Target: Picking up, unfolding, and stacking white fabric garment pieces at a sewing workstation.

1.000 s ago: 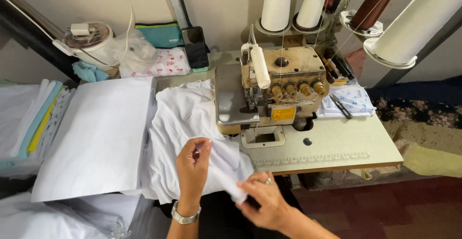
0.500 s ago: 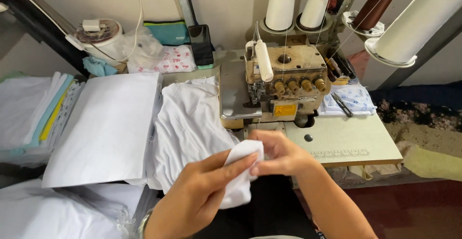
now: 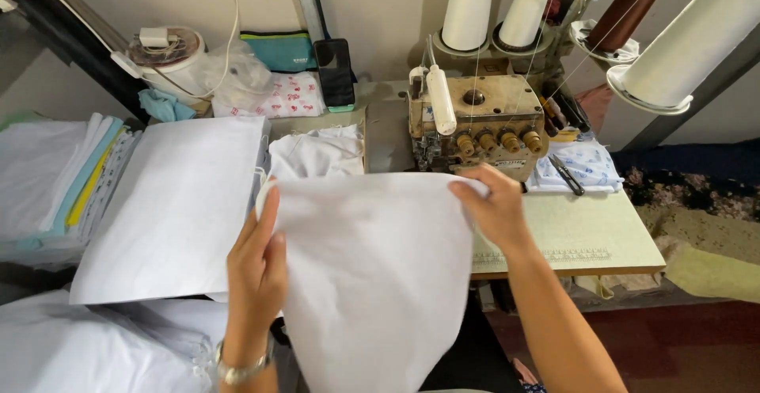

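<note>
Taking the sewing machine as my landmark: 1 phone leans against the wall just to its left, a dark upright rectangle with a black, unlit screen and a thin teal edge at the bottom. Left of the phone, against the same wall, is a teal pouch with a small dark label strip on its front. Further left of it lies a clear, crumpled plastic bag. On the machine's own front, below the knobs, sits a small pale label plate.
</note>
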